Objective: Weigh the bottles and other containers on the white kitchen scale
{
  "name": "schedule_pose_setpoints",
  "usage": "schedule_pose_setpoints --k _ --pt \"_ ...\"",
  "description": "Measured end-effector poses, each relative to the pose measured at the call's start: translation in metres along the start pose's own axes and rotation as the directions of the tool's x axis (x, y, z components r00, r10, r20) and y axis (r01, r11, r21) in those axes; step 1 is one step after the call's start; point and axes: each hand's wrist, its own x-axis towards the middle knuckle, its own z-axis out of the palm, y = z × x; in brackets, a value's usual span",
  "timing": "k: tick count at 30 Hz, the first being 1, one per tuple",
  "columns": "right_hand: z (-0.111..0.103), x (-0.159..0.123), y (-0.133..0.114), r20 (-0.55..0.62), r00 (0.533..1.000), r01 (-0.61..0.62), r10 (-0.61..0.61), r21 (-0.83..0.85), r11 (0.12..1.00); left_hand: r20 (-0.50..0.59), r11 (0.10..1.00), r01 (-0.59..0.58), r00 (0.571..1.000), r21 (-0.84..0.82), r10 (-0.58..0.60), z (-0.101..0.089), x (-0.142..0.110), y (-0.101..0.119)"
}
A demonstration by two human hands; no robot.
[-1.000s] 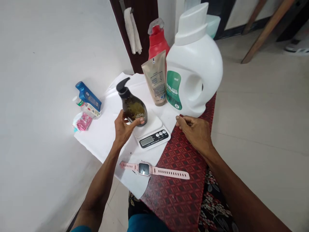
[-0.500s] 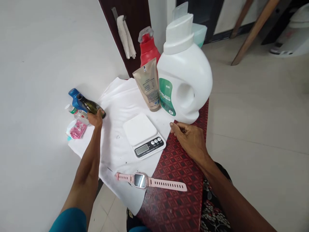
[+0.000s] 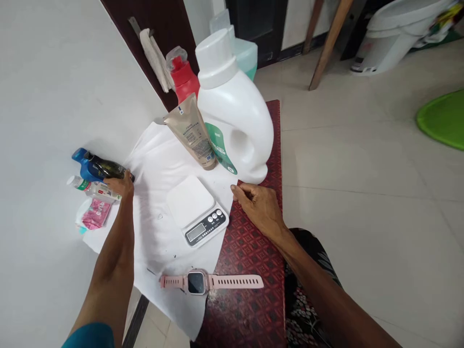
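Note:
My left hand reaches to the far left and is closed around the lower part of a dark glossy bottle, which lies tilted on its side. Against it lies a blue bottle; beside them are a clear bottle with a green label and a pink packet. My right hand rests on the red patterned tabletop, fingers curled in, with nothing seen in it. To its left a white kitchen scale lies on the white cloth, its plate bare.
A large white detergent jug, a beige squeeze tube, a red bottle and a pale green container cluster at the back. A pink-strapped watch lies in front. A white bucket stands on the floor.
The camera has turned right, so the table's things appear further left and more floor shows. My left hand keeps its hold on the dark bottle; my right hand stays on the tabletop.

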Motion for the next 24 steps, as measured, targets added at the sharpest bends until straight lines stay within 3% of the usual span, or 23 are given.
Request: schedule_pose_setpoints --k 4,7,9,11,14,17,20,24 --pt "0.001 0.0 0.001 0.003 1.0 0.014 -0.014 0.006 1.0 -0.018 0.999 -0.039 0.999 -0.027 0.038 0.004 -0.017 0.015" --pt "0.001 0.0 0.0 0.007 1.0 0.024 -0.024 -0.004 1.0 -0.006 0.98 -0.136 0.991 -0.148 0.137 0.021 -0.042 0.039" --pt "0.001 0.0 0.0 0.011 1.0 0.026 -0.025 -0.009 1.0 0.156 0.934 -0.211 0.952 -0.288 0.263 0.04 -0.058 0.062" --pt "0.001 0.0 -0.001 0.011 1.0 0.02 -0.02 -0.008 1.0 0.294 0.873 -0.225 0.88 -0.433 0.373 0.061 -0.069 0.088" --pt "0.002 -0.001 -0.001 0.004 1.0 0.013 -0.013 -0.009 1.0 0.424 0.827 -0.099 0.822 -0.553 0.381 0.087 -0.076 0.119" --pt "0.002 0.0 -0.001 -0.008 1.0 0.01 -0.01 -0.02 1.0 0.452 0.828 0.034 0.85 -0.559 0.271 0.103 -0.08 0.132" --pt "0.002 0.001 -0.001 -0.004 1.0 0.003 -0.003 -0.024 1.0 0.388 0.785 0.115 0.907 -0.608 0.167 0.105 -0.081 0.134" --pt "0.001 0.001 -0.002 0.001 1.0 -0.007 0.007 -0.017 1.0 0.249 0.69 0.108 0.962 -0.716 0.108 0.073 -0.068 0.132"
